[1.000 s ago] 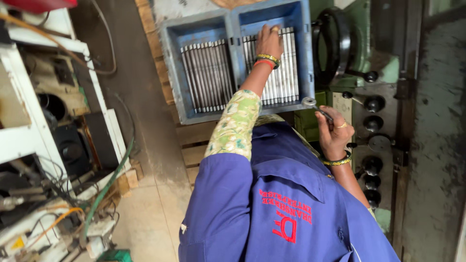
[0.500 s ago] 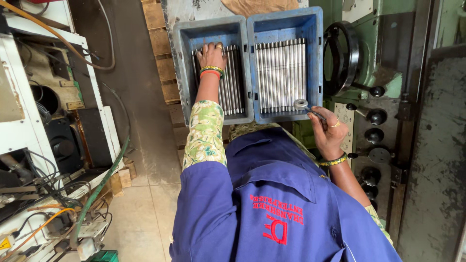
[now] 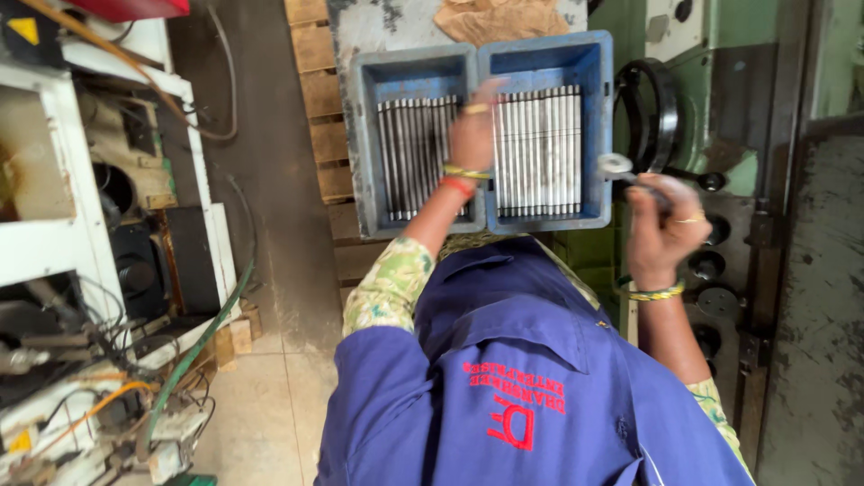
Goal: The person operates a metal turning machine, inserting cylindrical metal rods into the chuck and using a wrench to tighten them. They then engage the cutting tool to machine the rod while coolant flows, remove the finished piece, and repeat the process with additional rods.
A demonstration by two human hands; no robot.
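A concrete workshop floor (image 3: 270, 180) runs down the middle, with white electrical cabinets (image 3: 81, 225) trailing cables on one side and a green machine (image 3: 774, 108) with black knobs on the other. Between them a wooden pallet (image 3: 315, 99) carries two blue crates (image 3: 549, 58) side by side, each lined with a row of steel rods (image 3: 540, 153). The blue work coat (image 3: 504, 387) fills the lower view and hides the crates' near rims. The left hand (image 3: 472, 135) is motion-blurred over the wall between the crates; whether it grips a rod cannot be told. The right hand (image 3: 661, 229) is clenched on a small metal ring gauge (image 3: 616, 166), just beside the right crate. Half a second ago the left hand lay in the left crate; it has since shifted toward the divider, and the right hand has risen.
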